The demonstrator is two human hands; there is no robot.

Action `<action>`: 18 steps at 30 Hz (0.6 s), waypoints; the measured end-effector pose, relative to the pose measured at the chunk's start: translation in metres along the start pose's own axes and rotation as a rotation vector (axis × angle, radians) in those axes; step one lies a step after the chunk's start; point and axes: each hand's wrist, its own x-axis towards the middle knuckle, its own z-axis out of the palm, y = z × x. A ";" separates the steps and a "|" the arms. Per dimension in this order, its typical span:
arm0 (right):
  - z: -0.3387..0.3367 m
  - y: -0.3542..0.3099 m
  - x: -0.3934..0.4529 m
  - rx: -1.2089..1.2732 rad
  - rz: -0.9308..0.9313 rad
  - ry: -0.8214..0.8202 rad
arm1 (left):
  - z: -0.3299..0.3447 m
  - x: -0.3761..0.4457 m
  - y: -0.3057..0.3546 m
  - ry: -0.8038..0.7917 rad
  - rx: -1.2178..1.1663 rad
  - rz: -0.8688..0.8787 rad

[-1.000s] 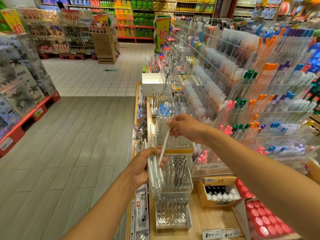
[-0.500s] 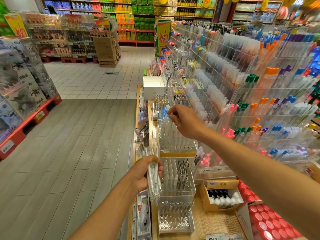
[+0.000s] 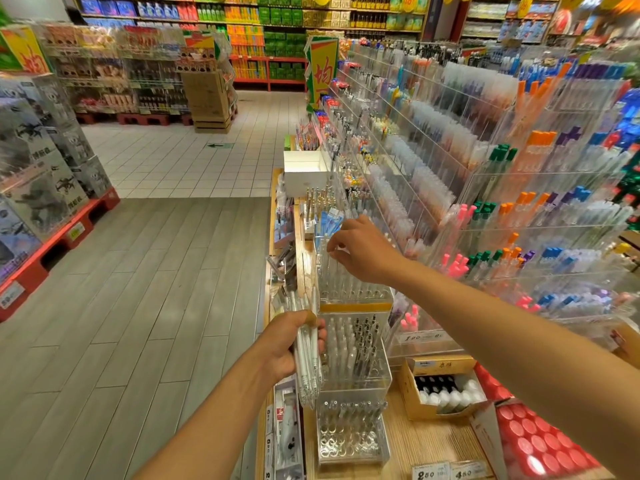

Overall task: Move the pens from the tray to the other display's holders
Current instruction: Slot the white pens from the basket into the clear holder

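My left hand (image 3: 289,346) grips a bundle of several white and clear pens (image 3: 308,372), held upright beside the left wall of a clear stepped pen display (image 3: 353,386). The display has three tiers of holders: the top tier (image 3: 355,285) and the middle tier hold standing pens, and the bottom tier (image 3: 349,438) shows mostly bare holes. My right hand (image 3: 367,252) hovers over the top tier's back left corner. Its thumb and forefinger pinch the top of one clear pen (image 3: 331,268) that stands down into a holder there.
A tall acrylic rack of coloured pens (image 3: 519,209) rises to the right. On the wooden shelf (image 3: 433,445) sit a cardboard box of bottles (image 3: 445,389) and red-capped items (image 3: 540,445). A white box (image 3: 304,173) stands further back. The aisle floor lies to the left.
My right hand carried one pen from the bundle up and back to the top tier and lowered it into a holder. My left hand stayed put with the bundle.
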 end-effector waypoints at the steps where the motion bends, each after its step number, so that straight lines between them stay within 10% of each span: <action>1: -0.001 -0.002 0.000 -0.016 0.006 -0.003 | 0.001 0.000 0.000 -0.004 0.012 0.006; 6: -0.004 -0.012 -0.010 0.092 0.008 0.106 | 0.003 -0.003 0.001 -0.048 0.033 0.033; 12: 0.000 -0.020 -0.021 0.568 0.273 -0.346 | 0.006 -0.010 0.005 -0.161 -0.035 0.046; 18: -0.001 -0.012 -0.028 1.111 0.359 -0.458 | 0.001 -0.013 0.008 -0.273 -0.068 0.050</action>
